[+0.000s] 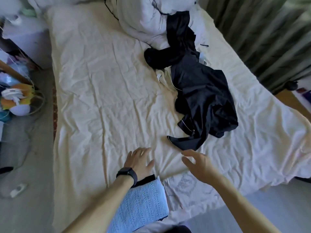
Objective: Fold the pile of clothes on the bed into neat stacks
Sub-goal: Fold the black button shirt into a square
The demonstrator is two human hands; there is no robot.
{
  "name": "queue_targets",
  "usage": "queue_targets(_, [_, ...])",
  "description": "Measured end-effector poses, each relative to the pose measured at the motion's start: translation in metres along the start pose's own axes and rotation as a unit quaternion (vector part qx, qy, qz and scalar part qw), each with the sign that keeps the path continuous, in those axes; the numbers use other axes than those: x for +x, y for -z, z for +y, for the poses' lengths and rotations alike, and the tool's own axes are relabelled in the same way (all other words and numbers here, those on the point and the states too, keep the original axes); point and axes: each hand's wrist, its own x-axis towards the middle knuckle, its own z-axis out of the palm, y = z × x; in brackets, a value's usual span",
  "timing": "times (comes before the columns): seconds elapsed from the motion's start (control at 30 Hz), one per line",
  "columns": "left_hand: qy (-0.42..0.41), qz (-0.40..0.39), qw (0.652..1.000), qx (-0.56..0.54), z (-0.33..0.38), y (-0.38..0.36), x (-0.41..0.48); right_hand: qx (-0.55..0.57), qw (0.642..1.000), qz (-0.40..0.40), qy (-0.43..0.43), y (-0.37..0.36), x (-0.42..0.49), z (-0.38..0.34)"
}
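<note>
Resting palm-down on the bed's (104,98) creased cream sheet at 6 o'clock, the left hand (138,161) has its fingers (144,150) straight and spread wide, holding nothing; a black watch (127,173) bands the wrist. The right hand (199,165), at 5 o'clock, hangs just above the sheet with fingers loosely parted and slightly bent, also holding nothing, its fingertips just beside the near tip of the navy garment (205,98); whether they touch cannot be told. That garment is glossy and satin-like with thin white piping, lying crumpled at 3 o'clock, its long axis running 12 to 6 and its narrow pointed end aimed toward 9 o'clock. A matte black garment (161,57) lies bunched at its far end, against a puffy white duvet (139,19). Under the left forearm sits a folded pale-blue knit (143,204) with an openwork texture.
</note>
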Motion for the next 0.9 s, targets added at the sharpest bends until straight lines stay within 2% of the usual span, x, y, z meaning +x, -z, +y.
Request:
queue_targets(0.13, [-0.003,0.001,1.0,0.027,0.022,-0.006,0.083,0.072,0.996,0.031,-0.042,0.047,0.071,0.044])
queue_targets(0.33, [0.09,-0.049,0.994,0.041,0.019,-0.079,0.189,0.087,0.984,0.101,-0.114,0.053,0.204,0.116])
queue_targets(0.43, [0.12,-0.077,0.988,0.06,0.007,-0.125,0.212,0.131,0.979,0.081,-0.136,0.032,0.256,0.14])
queue_targets(0.53, [0.141,-0.026,0.986,0.086,0.002,-0.167,0.218,0.08,0.981,0.053,-0.17,-0.005,0.298,0.158])
queue_targets(0.6, [0.153,0.008,0.983,0.102,0.001,-0.183,0.219,-0.001,0.983,0.094,-0.16,-0.035,0.311,0.16])
queue_targets(0.67, [0.156,0.009,0.982,0.106,0.001,-0.188,0.221,-0.039,0.979,0.127,-0.155,-0.058,0.313,0.157])
queue_targets(0.77, [0.162,-0.012,0.983,0.087,0.004,-0.181,0.222,-0.015,0.977,0.143,-0.158,-0.064,0.307,0.154])
queue_targets(0.9, [0.141,-0.087,0.983,0.084,0.005,-0.156,0.217,0.018,0.978,0.167,-0.127,-0.038,0.289,0.155])
